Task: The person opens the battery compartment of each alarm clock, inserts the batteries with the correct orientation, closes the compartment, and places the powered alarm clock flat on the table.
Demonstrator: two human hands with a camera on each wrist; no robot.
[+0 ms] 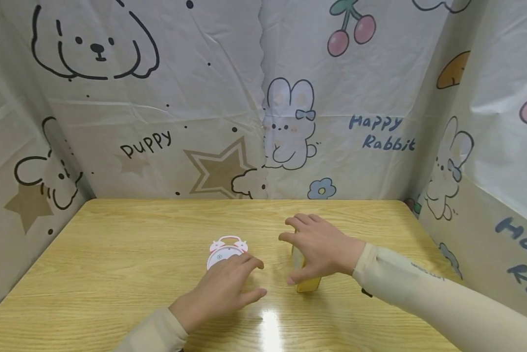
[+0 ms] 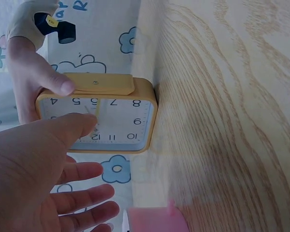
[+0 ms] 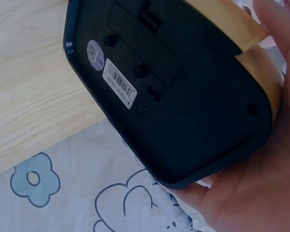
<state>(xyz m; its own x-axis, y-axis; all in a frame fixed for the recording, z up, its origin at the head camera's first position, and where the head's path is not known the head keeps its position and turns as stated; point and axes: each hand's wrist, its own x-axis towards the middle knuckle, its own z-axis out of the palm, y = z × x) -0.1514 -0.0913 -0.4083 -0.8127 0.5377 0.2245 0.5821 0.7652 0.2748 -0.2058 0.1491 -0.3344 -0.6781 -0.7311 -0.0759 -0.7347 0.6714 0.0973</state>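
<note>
Standing on its side on the table is a yellow square alarm clock [image 2: 145,121], its white dial turned toward my left hand. My right hand [image 1: 322,247] grips it from above, thumb on the near edge and fingers over the far side. The right wrist view shows the clock's black back [image 3: 193,111] with knobs, a barcode label and a round purple sticker. My left hand [image 1: 223,288] is held with fingers loosely extended, apart from the yellow clock. Beyond it is a pink-and-white twin-bell alarm clock [image 1: 228,248], its lower part hidden by that hand.
The wood-grain table [image 1: 126,254] reaches back to a cloth backdrop [image 1: 219,112] printed with puppies, rabbits and stars. Similar cloth hangs along both sides. A small black device [image 2: 63,30] is strapped on the right wrist.
</note>
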